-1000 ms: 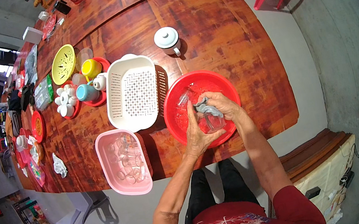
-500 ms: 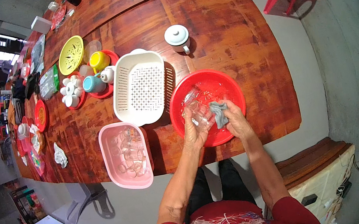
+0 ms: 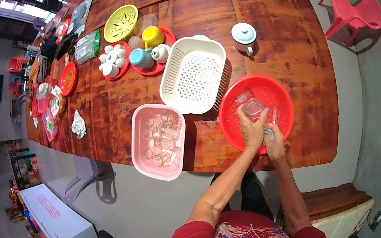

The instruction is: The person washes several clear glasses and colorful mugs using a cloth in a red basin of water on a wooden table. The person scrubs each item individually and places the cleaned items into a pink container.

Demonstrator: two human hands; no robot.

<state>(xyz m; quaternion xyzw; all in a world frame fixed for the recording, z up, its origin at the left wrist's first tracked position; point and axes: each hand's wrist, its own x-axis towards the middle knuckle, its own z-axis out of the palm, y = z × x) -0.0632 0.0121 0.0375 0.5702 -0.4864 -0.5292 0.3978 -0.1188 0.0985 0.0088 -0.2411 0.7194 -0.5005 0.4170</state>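
While both forearms come in from six o'clock, the scene runs across a long reddish wooden table (image 3: pixel 290 52). At its nine o'clock side lies a crumpled white cloth (image 3: pixel 78 124), and toward eleven o'clock sit a red plate with white flower-shaped dishes (image 3: pixel 112 62) and a yellow perforated plate (image 3: pixel 120 23). Nearer the centre, a pink tub (image 3: pixel 142 157) holds a heap of small clear glasses (image 3: pixel 161 138). Just at its one o'clock stands a white slotted basket (image 3: pixel 173 71), bare inside. A white lidded pot (image 3: pixel 243 37) stands at the basket's three o'clock.

Further right, at about four o'clock of the table, is a round red basin (image 3: pixel 276 92). The left hand (image 3: pixel 252 130) is curled around a clear glass (image 3: pixel 253 107), holding it inside the basin. The glass is small, transparent and colourless, with a squarish outline; red shows through its walls. Another clear piece (image 3: pixel 243 97) lies at its eleven o'clock in the basin. The right hand (image 3: pixel 274 145) is closed on a small greyish wad (image 3: pixel 268 133), just beside the left hand at the basin's near rim. At two o'clock, off the table, stands a red plastic chair (image 3: pixel 352 14).
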